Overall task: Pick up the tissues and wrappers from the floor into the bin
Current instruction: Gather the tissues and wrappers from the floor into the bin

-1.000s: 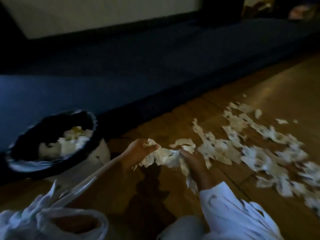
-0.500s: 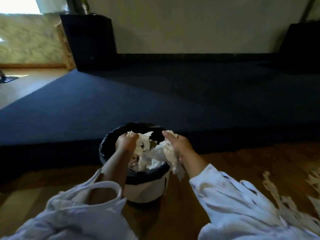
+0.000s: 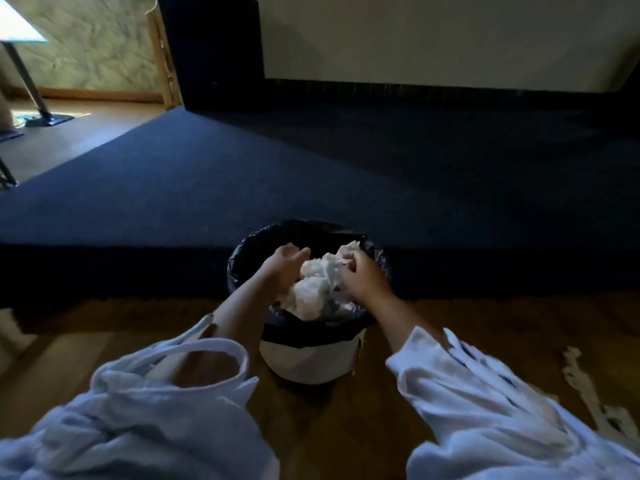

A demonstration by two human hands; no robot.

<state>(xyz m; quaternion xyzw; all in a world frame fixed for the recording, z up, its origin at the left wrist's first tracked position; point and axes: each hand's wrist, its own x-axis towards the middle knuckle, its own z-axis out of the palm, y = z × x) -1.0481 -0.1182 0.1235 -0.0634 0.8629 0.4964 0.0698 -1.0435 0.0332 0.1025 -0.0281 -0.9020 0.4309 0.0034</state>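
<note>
A small white bin with a black liner stands on the wooden floor straight in front of me. A heap of crumpled white tissues fills it nearly to the rim. Both my hands are inside the bin's mouth. My left hand lies on the left side of the heap with its fingers stretched out and apart. My right hand is on the right side, fingers curled into the tissues. More torn tissue lies on the floor at the right edge, partly hidden by my sleeve.
A raised dark blue carpeted platform runs right behind the bin. A dark cabinet stands at its far left corner against the wall. A metal stand with a flat base is on the lit wooden floor far left.
I have carried a bundle of tissues from the scattered pile on the floor leftwards to the bin. Both hands have sunk lower into it, and my left hand's fingers have spread.
</note>
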